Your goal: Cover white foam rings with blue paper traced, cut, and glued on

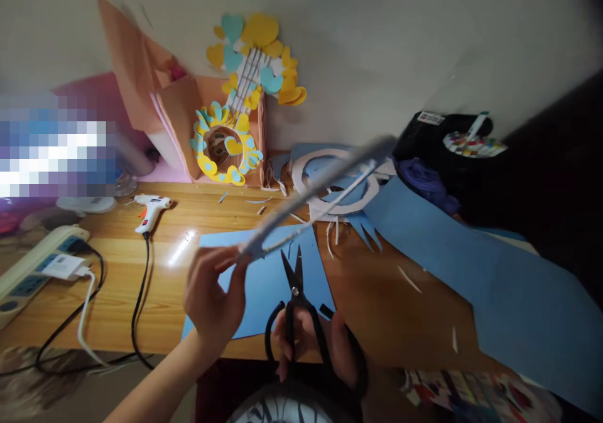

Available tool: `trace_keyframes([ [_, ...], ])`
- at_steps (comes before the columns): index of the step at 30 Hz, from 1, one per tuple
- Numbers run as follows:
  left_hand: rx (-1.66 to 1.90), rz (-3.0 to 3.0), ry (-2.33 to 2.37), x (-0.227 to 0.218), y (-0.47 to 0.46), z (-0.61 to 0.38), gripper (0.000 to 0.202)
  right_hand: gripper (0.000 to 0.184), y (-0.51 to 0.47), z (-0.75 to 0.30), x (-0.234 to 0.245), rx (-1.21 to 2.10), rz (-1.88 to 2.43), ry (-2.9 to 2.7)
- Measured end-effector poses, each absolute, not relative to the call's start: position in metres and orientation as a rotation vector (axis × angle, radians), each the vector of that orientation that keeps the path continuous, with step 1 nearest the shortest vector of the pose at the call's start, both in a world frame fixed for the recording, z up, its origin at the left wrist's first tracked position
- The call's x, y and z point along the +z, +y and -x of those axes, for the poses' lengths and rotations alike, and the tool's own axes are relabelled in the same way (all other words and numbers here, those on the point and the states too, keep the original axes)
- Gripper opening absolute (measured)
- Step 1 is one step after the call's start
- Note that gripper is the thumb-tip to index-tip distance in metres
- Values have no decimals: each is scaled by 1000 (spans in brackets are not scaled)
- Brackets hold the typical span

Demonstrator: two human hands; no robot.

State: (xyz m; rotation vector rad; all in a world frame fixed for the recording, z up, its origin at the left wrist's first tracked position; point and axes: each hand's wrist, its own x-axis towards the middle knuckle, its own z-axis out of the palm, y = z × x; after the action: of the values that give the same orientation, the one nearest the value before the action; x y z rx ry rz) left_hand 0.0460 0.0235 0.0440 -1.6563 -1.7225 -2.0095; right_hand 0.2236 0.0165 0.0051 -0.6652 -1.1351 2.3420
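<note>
My left hand (pixel 213 294) pinches one end of a thin blue-grey paper ring (pixel 311 192). The ring is tilted nearly edge-on, slants up to the right and is blurred. In my right hand (pixel 301 330) is a pair of black-handled scissors (pixel 295 291), fingers in the loops and blades apart, pointing up below the ring. No contact shows between the blades and the ring. Beneath both hands lies a blue paper sheet (pixel 264 313) on the wooden table. Behind the held ring rests a white ring (pixel 301 178) on blue paper.
A white glue gun (pixel 153 212) and a power strip (pixel 35 272) with cables are at left. Against the wall stands a box with a guitar-like craft (pixel 226 153) of yellow and teal hearts. Large blue paper (pixel 494 278) spreads at right among paper scraps (pixel 409 280).
</note>
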Motion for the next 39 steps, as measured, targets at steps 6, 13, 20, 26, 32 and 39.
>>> trace_keyframes([
  [6, -2676, 1204, -2397, 46, 37, -36, 26, 73, 16, -247, -2, 2159, 657, -1145],
  [13, -2999, 866, -2499, 27, 31, -44, 33, 69, 4, -251, -4, 2112, 686, -1221],
  [20, -3047, 974, -2753, 15, 25, -52, 52, 59, 20, -241, 5, 2089, 917, -1063],
  [26, -3032, 1029, -2703, 4, 17, -56, 56, 63, 14, -238, -7, 1982, 931, -1190],
  [32, -2985, 1038, -2723, 5, 13, -60, 41, 65, 8, -235, -22, 1998, 892, -1247],
  [39, -2972, 999, -2561, 2, 9, -61, 36, 64, 9, -234, -10, 1900, 935, -1212],
])
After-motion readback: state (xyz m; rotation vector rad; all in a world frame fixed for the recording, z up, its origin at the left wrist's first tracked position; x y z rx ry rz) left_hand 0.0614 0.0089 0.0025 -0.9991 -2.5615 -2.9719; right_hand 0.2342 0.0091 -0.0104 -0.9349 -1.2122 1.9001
